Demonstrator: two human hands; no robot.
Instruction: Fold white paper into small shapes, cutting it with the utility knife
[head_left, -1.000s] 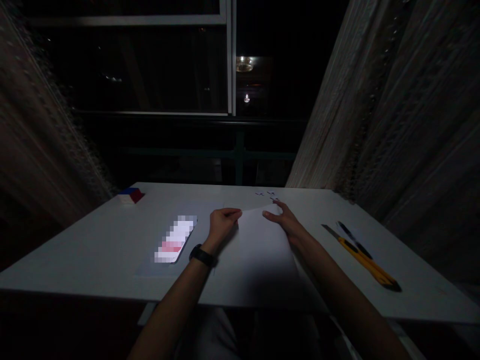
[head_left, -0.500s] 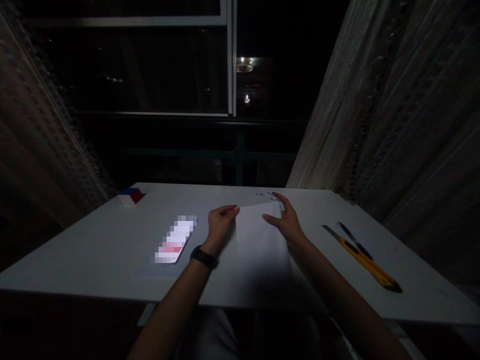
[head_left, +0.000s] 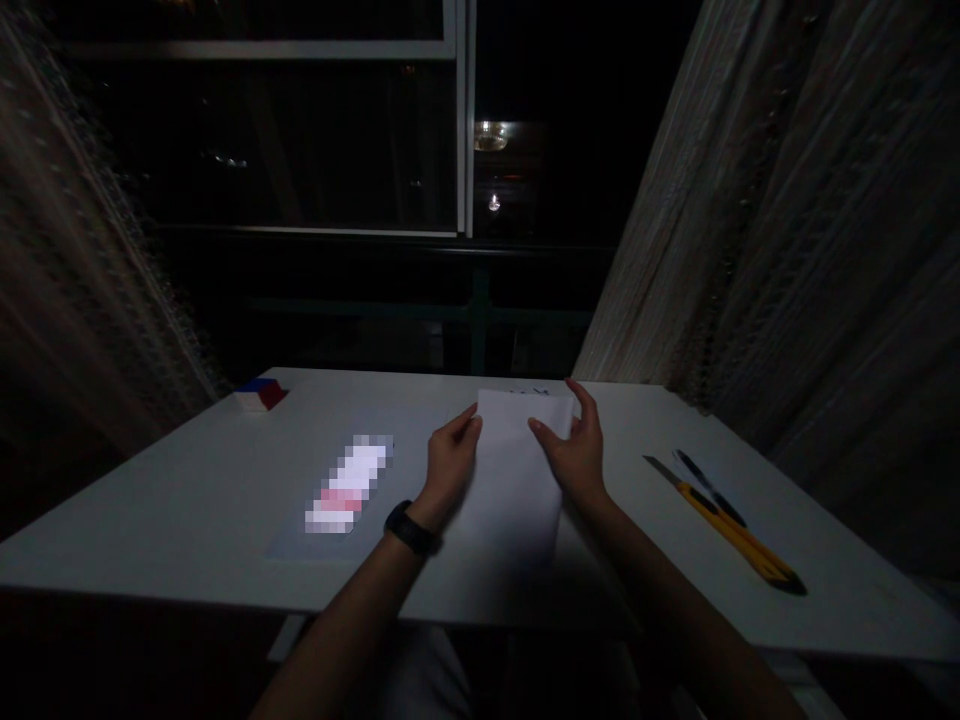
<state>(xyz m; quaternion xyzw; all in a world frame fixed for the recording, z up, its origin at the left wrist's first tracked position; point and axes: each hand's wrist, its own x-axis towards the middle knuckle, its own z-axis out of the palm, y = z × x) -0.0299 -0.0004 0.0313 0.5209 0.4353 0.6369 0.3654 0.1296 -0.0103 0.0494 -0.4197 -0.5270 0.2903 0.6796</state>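
Observation:
A white sheet of paper (head_left: 517,480) is held up between my two hands over the near middle of the table. My left hand (head_left: 451,455) pinches its left edge near the top, thumb and fingers pressed together. On the right side, my right hand (head_left: 577,445) grips the sheet with the thumb on its front face and the fingers around behind the edge. Dark handwritten marks (head_left: 534,391) show just above the sheet's top edge. A dark band circles my left wrist.
Left of my hands, a lit phone (head_left: 351,483) with a blurred screen lies on a pale sheet. At the far left corner sits a small cube (head_left: 259,394). A yellow utility knife (head_left: 731,530), blade out, and a dark pen (head_left: 711,490) lie on the right of the white table (head_left: 172,510).
The paper's top edge has risen and covers more of the handwritten marks. Both hands have shifted slightly right, with the right fingers more upright behind the sheet.

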